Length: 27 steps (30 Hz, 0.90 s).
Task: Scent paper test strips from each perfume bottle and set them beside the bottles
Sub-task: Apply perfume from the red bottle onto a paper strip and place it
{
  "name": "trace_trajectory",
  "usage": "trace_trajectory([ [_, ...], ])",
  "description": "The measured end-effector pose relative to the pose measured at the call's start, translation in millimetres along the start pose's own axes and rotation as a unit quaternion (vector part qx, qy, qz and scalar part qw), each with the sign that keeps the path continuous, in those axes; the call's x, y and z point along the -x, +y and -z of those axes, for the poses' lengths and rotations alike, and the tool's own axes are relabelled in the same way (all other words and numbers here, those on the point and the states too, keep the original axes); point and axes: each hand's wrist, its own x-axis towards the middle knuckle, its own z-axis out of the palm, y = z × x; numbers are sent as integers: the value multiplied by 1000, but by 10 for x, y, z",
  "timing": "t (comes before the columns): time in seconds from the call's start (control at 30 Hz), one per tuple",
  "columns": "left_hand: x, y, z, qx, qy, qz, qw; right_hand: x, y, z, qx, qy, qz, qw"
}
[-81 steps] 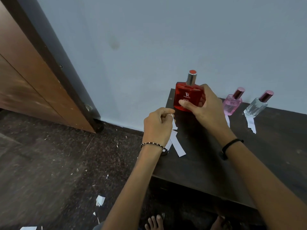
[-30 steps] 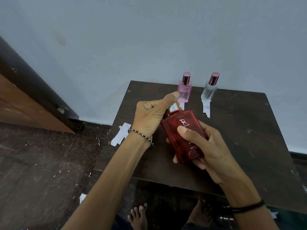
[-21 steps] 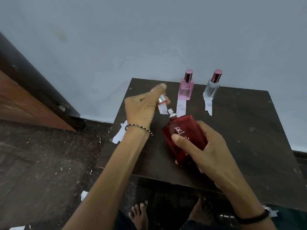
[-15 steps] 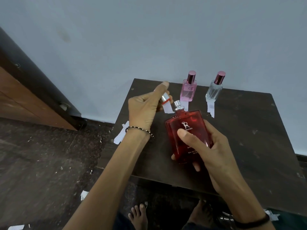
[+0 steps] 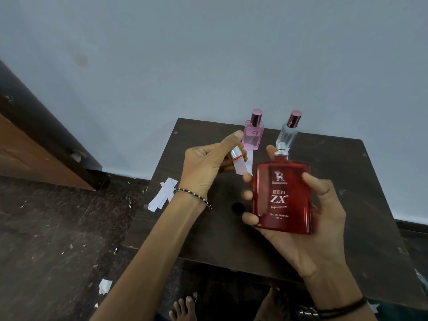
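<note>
My right hand (image 5: 308, 230) grips a flat red perfume bottle (image 5: 282, 195) upright above the dark table (image 5: 347, 193), its silver sprayer bare and a fingertip beside the nozzle. My left hand (image 5: 203, 167) holds the bottle's silver cap (image 5: 235, 154) together with a white paper strip (image 5: 240, 167), just left of the nozzle. At the table's back stand a pink bottle (image 5: 252, 133) and a clear bottle (image 5: 288, 133), both capped. A strip (image 5: 249, 162) lies in front of the pink one.
Spare paper strips (image 5: 163, 193) hang over the table's left edge. Paper scraps (image 5: 105, 286) litter the dark floor. A wooden door and dark frame (image 5: 41, 140) stand at the left against the pale wall. Bare feet (image 5: 183, 308) show below the table's near edge.
The cap came off the red bottle into my left hand, which also keeps the strip. My right hand raised the bottle upright and closer to the camera.
</note>
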Motion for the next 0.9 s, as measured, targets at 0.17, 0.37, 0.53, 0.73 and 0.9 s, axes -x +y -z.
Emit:
trace_trajectory([
  [0.17,3,1,-16,-16,-22,15,1000,-11,11,61,57,34,25,997],
  [0.37,17,5,-20,-14,-39,35,999,-21,-19,34,255,104,74,959],
  [0.53,31,15,-7,2,-53,53,997,-36,-7,52,460,192,136,856],
  [0.73,48,20,-23,4,-58,63,996,-3,45,143,695,190,199,664],
  [0.9,41,-4,-28,1,-72,75,995,-20,135,137,794,204,212,532],
])
